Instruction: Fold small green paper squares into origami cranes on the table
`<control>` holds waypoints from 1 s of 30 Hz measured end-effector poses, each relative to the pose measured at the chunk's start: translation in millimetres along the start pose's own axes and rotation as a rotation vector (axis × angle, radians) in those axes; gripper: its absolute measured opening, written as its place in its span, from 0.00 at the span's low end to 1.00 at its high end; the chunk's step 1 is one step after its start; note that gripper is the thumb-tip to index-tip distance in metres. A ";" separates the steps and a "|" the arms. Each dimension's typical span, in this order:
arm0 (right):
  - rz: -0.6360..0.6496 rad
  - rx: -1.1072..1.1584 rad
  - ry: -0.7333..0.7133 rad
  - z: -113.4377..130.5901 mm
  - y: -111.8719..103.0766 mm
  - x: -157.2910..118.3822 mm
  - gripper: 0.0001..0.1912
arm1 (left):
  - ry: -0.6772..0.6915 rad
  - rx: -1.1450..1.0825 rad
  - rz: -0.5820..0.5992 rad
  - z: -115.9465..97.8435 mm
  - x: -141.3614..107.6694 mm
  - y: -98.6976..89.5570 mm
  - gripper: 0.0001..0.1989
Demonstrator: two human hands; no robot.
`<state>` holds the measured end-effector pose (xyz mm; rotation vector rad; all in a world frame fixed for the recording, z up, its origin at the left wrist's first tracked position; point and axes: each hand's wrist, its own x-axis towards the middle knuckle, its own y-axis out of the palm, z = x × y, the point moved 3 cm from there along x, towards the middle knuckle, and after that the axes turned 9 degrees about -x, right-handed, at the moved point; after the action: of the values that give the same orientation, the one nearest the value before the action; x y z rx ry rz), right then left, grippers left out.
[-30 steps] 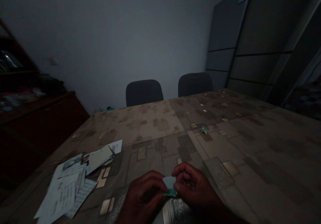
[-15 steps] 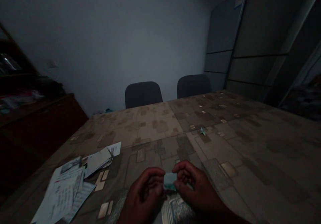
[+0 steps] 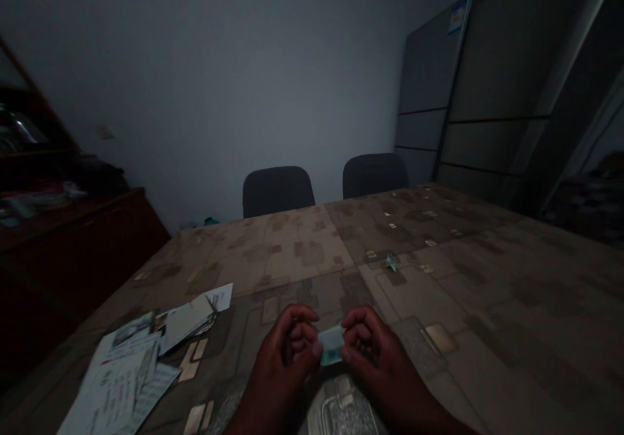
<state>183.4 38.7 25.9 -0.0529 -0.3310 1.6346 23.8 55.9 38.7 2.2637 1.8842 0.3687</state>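
Note:
Between my two hands, above the near part of the table, is a small piece of folded paper (image 3: pixel 331 344), pale at the top and green along its lower edge. My left hand (image 3: pixel 287 350) pinches its left edge, thumb below and fingers curled. At the right edge, my right hand (image 3: pixel 370 350) grips it with thumb and curled fingers. Farther off to the right, a small green folded paper piece (image 3: pixel 390 263) stands on the tablecloth, apart from both hands. Dim light hides fine detail.
Loose printed papers (image 3: pixel 117 376) and a stack of cards or slips (image 3: pixel 190 321) lie on the left of the patterned tablecloth (image 3: pixel 292 253). Two dark chairs (image 3: pixel 277 191) stand behind the table's far edge. A dark wooden cabinet (image 3: pixel 88 240) is at left.
The view has tilted up slightly. Both hands still hold the paper, which is now a little more tilted, and the left hand's fingers have lifted somewhat from its top edge.

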 end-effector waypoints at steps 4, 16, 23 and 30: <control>0.019 0.018 -0.024 -5.2 -3.5 1.3 0.05 | 0.094 0.216 0.212 2.9 -2.0 -3.6 0.07; -0.067 -0.133 -0.087 6.1 -18.2 2.3 0.04 | -0.166 -0.285 0.006 13.2 8.0 -1.0 0.11; -0.062 -0.257 -0.271 13.4 -17.3 1.8 0.07 | -0.162 -0.293 0.005 12.7 2.9 4.3 0.16; -0.039 -0.264 -0.241 8.2 -11.8 -1.2 0.05 | -0.182 -0.286 -0.027 13.9 1.5 4.7 0.15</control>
<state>193.1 36.7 36.4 -0.0487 -0.7278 1.5525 32.7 56.9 26.9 2.0099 1.6537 0.3866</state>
